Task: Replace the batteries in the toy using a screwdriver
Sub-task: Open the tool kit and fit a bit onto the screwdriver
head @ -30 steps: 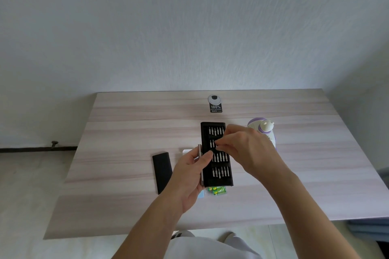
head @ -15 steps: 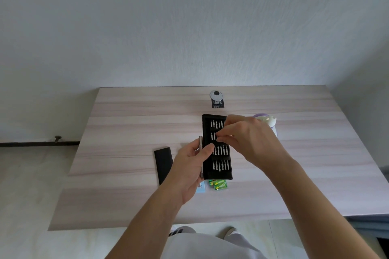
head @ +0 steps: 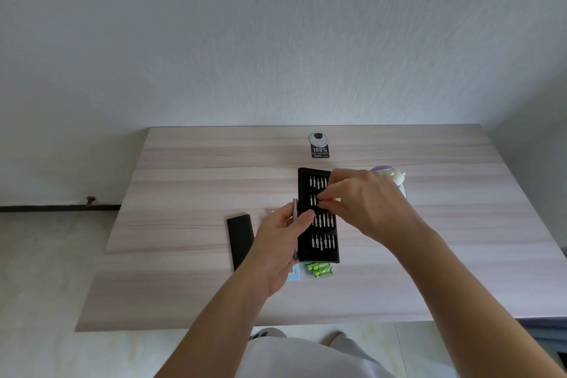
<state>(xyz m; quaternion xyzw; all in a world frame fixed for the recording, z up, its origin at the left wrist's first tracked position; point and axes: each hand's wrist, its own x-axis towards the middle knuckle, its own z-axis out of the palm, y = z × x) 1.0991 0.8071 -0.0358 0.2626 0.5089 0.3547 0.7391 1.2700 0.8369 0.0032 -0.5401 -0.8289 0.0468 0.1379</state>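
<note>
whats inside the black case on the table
Four rows of silver bits sit in the black case. The right hand, pinching at the second row, covers the right part of the top two rows. The left hand holds the screwdriver beside it.

Soft, even daylight, moderately bright, slightly cool cast. Faint shadows on desk (head: 184,255) under hands. No glare. Wide-angle bending at frame edges. Mild softness overall; small details near hands not crisp.

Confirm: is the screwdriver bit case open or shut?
Open. Rows of bits sit exposed in the bit case; a black cover lies apart on the table to its left.
</note>
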